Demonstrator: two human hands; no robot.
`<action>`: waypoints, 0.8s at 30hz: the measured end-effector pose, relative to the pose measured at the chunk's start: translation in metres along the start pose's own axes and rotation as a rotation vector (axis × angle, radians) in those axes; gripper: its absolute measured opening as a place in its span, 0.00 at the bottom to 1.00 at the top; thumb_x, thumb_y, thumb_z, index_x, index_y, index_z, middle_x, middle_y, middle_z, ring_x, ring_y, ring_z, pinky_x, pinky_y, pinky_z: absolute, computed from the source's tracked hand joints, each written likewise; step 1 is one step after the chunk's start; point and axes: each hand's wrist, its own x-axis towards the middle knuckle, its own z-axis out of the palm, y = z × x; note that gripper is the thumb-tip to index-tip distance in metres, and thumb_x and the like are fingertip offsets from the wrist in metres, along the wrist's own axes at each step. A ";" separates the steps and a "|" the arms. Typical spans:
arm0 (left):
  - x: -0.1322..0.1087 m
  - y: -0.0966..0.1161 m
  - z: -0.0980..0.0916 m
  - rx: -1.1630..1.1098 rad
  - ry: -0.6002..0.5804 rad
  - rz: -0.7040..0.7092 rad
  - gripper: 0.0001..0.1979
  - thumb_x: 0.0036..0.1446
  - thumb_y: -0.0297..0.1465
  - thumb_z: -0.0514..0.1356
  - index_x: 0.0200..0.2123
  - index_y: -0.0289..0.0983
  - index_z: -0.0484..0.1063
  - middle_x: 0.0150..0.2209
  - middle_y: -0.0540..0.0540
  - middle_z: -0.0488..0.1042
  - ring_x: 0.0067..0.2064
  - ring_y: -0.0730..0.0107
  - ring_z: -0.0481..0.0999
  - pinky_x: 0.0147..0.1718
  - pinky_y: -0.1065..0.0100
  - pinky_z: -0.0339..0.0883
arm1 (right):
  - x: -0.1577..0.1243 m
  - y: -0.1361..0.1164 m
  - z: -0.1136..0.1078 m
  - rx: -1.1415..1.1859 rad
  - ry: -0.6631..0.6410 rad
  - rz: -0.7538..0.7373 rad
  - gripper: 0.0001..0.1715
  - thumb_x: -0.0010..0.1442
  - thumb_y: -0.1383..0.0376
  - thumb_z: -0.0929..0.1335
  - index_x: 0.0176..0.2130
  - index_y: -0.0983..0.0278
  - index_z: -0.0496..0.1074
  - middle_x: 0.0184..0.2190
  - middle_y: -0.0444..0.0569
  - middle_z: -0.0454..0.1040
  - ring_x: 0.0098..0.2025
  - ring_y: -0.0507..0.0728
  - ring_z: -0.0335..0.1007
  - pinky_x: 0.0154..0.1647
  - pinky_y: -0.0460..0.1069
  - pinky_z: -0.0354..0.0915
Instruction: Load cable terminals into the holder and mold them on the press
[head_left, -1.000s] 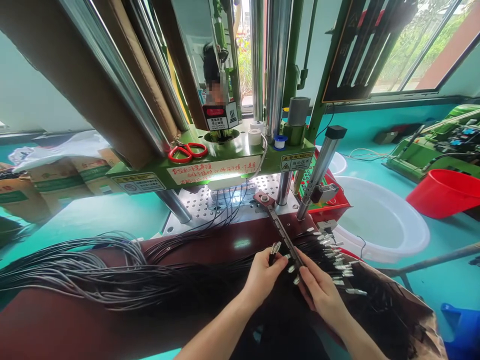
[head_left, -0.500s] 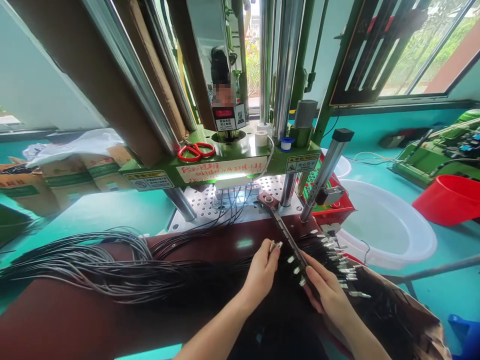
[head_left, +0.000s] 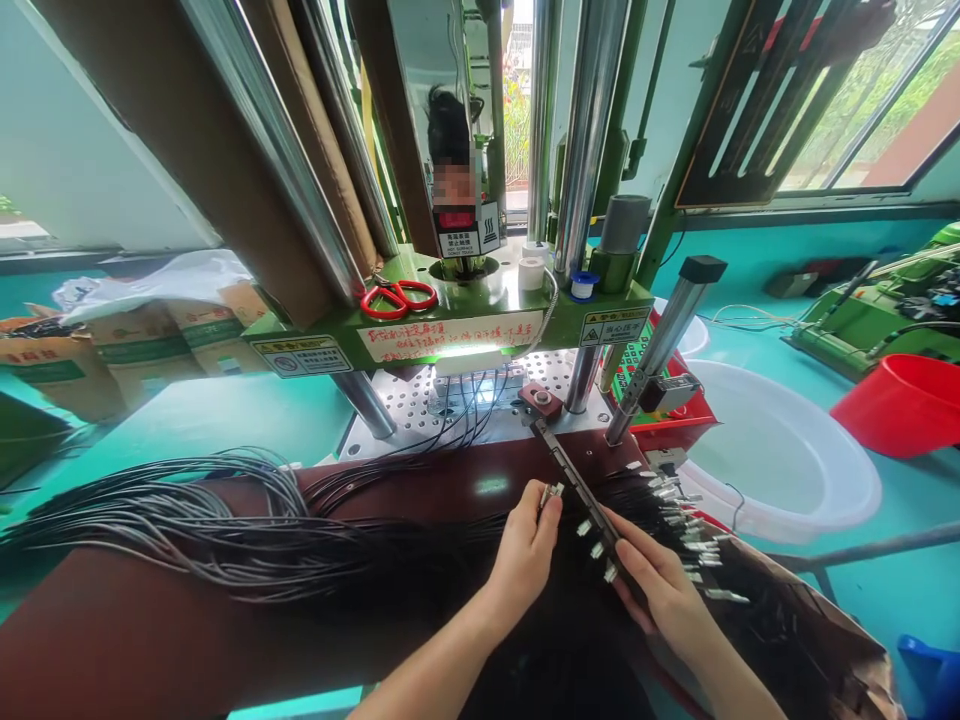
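Observation:
My left hand (head_left: 527,545) pinches a small metal connector (head_left: 553,491) between thumb and fingers, just left of a long dark bar. My right hand (head_left: 651,572) is wrapped round the lower end of this slotted metal bar (head_left: 576,482). Several silvery connectors (head_left: 597,550) stick out from the bar's left side near my right fingers. The bar's upper end lies by a brown block (head_left: 540,400) on the perforated press plate (head_left: 405,405). More black cables with silvery ends (head_left: 694,545) lie right of my right hand.
A green press (head_left: 450,330) with steel columns stands ahead, red scissors (head_left: 399,298) on top. Black cables (head_left: 187,520) spread over the brown table (head_left: 135,640) at left. A red crate (head_left: 694,415), white tub (head_left: 787,450) and red bucket (head_left: 900,405) are at right.
The view has shifted slightly, so the press appears a little further right. Both hands keep their holds; the bar's upper end appears slightly lower, away from the brown block's bolt.

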 end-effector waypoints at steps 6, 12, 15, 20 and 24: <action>0.001 0.005 -0.002 0.105 -0.056 0.013 0.13 0.54 0.36 0.54 0.22 0.37 0.55 0.21 0.55 0.55 0.25 0.77 0.53 0.25 0.72 0.48 | -0.002 -0.007 0.003 0.015 0.020 0.014 0.32 0.56 0.50 0.64 0.55 0.63 0.64 0.15 0.38 0.60 0.12 0.44 0.47 0.09 0.40 0.46; 0.000 0.008 -0.002 0.053 0.000 -0.016 0.13 0.53 0.36 0.55 0.21 0.37 0.57 0.20 0.56 0.54 0.25 0.77 0.52 0.25 0.73 0.48 | -0.001 -0.007 0.000 -0.015 -0.007 0.033 0.33 0.57 0.49 0.63 0.56 0.63 0.62 0.14 0.38 0.60 0.11 0.45 0.47 0.09 0.41 0.44; 0.001 0.007 -0.001 0.057 0.013 -0.016 0.13 0.52 0.36 0.56 0.21 0.37 0.57 0.20 0.56 0.54 0.24 0.77 0.52 0.25 0.73 0.48 | 0.001 -0.001 -0.003 -0.054 -0.039 0.001 0.34 0.57 0.49 0.62 0.58 0.64 0.60 0.14 0.38 0.59 0.12 0.46 0.47 0.09 0.41 0.44; 0.000 0.007 -0.005 0.076 0.015 -0.041 0.13 0.53 0.36 0.56 0.22 0.37 0.58 0.21 0.55 0.57 0.25 0.76 0.54 0.25 0.73 0.49 | 0.004 0.006 -0.003 -0.159 -0.153 -0.016 0.36 0.60 0.49 0.60 0.61 0.63 0.53 0.14 0.35 0.55 0.13 0.45 0.48 0.10 0.41 0.50; 0.001 0.003 -0.011 0.128 0.011 0.007 0.15 0.57 0.40 0.50 0.24 0.38 0.58 0.22 0.54 0.58 0.25 0.76 0.55 0.26 0.72 0.51 | 0.002 0.005 -0.002 -0.131 -0.119 -0.019 0.34 0.60 0.50 0.60 0.59 0.64 0.57 0.13 0.36 0.56 0.12 0.45 0.46 0.10 0.40 0.46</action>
